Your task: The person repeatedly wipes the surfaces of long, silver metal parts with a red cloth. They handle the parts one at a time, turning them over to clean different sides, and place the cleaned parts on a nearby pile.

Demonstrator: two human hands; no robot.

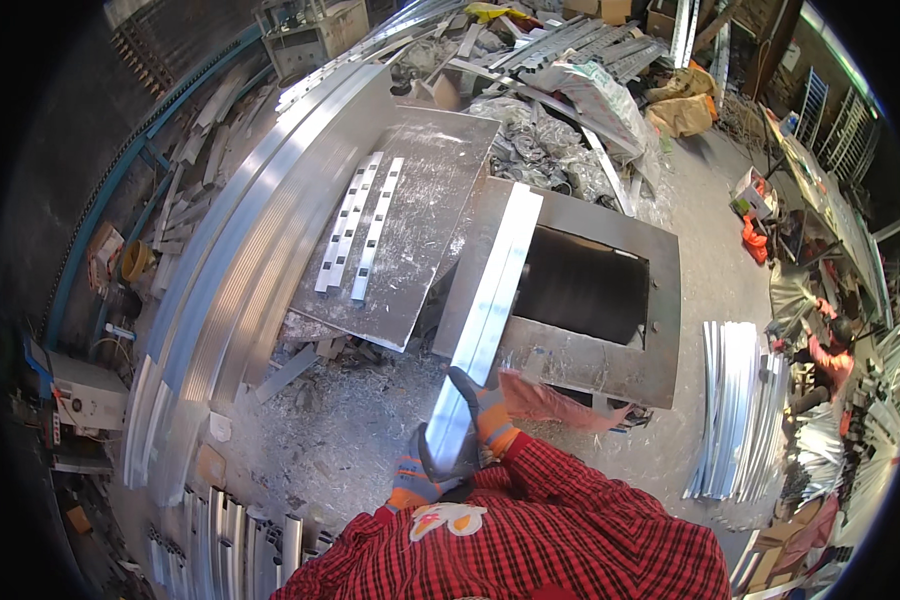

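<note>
I hold a long shiny aluminium profile [490, 300] that runs from my chest up over the left edge of a steel frame table [660, 300] with a dark opening. My left hand [415, 475], in a grey and orange glove, grips the profile's near end from the left. My right hand [485, 410], gloved the same way, clasps it a little higher on the right side. My red checked sleeves fill the lower edge.
A metal plate [420, 210] to the left carries slotted aluminium strips [355, 225]. Long curved profiles [240, 260] lie further left. A stack of cut profiles [740, 410] rests on the floor at right. Shavings and scrap cover the ground; another person [830, 350] works at far right.
</note>
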